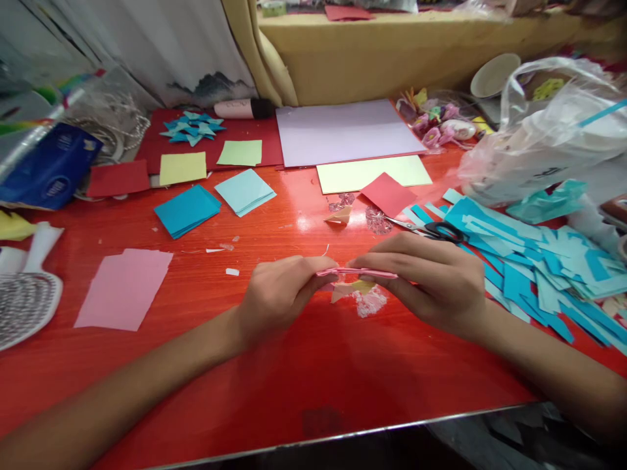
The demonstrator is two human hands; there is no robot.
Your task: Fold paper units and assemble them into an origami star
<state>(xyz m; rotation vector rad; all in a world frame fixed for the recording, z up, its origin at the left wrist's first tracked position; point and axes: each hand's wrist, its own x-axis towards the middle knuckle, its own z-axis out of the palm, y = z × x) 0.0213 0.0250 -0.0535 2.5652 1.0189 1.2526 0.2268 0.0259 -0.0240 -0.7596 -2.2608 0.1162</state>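
Between my two hands a folded piece of pink paper point(356, 271) is held up above the red table, seen almost edge-on. My left hand point(279, 290) pinches its left end between thumb and fingers. At the other end my right hand point(434, 281) grips it, thumb below and fingers on top. Under the paper, small folded paper pieces point(345, 291) in peach and yellow lie on the table, partly hidden. Beyond my hands sits a small orange folded paper point(340, 215). Scissors point(426, 228) with black handles rest just past my right hand.
Pink sheets point(125, 287) lie at left, with blue squares point(189, 210) and pale blue squares point(245, 191) farther back. Blue paper strips point(533, 261) pile up at right beside a plastic bag point(548, 137). A hairbrush point(29, 300) is at far left. The table's edge point(343, 436) runs in front.
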